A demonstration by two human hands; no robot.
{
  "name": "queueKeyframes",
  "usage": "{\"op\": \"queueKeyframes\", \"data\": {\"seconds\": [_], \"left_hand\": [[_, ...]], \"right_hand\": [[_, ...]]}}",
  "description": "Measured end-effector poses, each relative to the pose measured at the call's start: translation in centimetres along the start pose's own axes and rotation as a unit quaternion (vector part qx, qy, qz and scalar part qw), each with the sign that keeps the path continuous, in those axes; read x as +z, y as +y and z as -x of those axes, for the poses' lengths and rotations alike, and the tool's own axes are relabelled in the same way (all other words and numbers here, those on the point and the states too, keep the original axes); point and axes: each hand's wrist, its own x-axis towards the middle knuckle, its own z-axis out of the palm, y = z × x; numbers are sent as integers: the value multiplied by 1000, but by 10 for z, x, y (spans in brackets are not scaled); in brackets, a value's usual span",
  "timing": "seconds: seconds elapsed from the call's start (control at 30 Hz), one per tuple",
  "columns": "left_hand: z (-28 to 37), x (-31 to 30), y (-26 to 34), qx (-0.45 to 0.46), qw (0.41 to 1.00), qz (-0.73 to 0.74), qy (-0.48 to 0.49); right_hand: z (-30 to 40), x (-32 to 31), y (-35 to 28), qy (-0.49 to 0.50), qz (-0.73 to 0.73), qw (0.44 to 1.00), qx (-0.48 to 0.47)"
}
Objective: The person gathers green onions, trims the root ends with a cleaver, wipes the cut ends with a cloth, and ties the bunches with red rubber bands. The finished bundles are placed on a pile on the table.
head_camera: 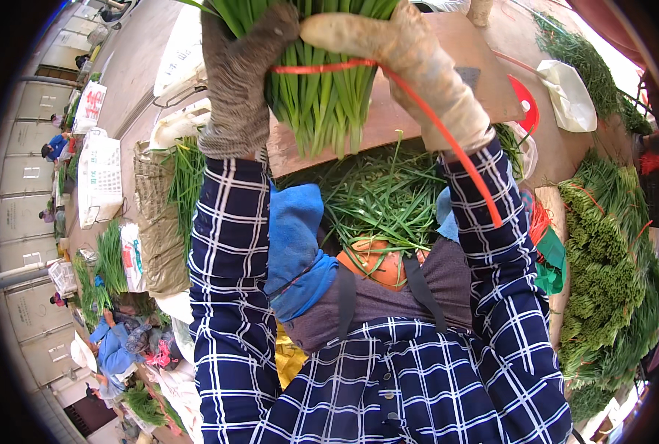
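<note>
Both my gloved hands hold a bundle of green leafy stalks (318, 111), which look like garlic chives, above a wooden board. My left hand (238, 83), in a grey-brown knit glove, grips the bundle's left side. From the right side, my right hand (413, 66), in a soiled off-white glove, grips it with the thumb across the front. The fingers behind the bundle are hidden. A red plastic tie (324, 68) crosses the stalks below my thumbs. Its loose tail (446, 130) hangs over my right wrist and forearm. The pale cut ends point toward me; the leaf tops leave the frame.
The wooden board (296, 145) lies before me, with loose green leaves (379, 194) heaped nearer my lap. At right are stacked tied bundles (601, 266) and a white plastic bag (568, 97). White baskets (99, 177) and a woven sack (160, 222) stand left. Other people (113, 344) sit farther left.
</note>
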Motion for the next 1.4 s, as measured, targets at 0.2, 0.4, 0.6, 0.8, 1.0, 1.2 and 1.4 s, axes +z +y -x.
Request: {"op": "queueKeyframes", "data": {"seconds": [0.2, 0.4, 0.6, 0.8, 1.0, 1.2, 1.4], "left_hand": [[-18, -18, -61, -149, 975, -156, -63], [6, -25, -96, -210, 943, -239, -97], [14, -24, -103, -237, 930, -260, -109], [14, -22, -101, -249, 933, -236, -105], [-7, -24, -50, -212, 958, -175, -78], [-55, 5, -7, -198, 963, -139, -120], [-27, -2, -3, -280, 944, -130, -119]], "right_hand": [[-22, -32, -11, 62, 55, 996, 45], [-14, -36, 25, 88, 76, 988, 106], [-21, -35, 22, 87, 48, 988, 120], [-22, -41, 13, 84, 25, 989, 116], [-24, -21, 52, 60, -64, 984, 158], [-23, -78, 54, 120, -115, 985, 45], [35, -138, 81, 261, -127, 954, -73]]}}
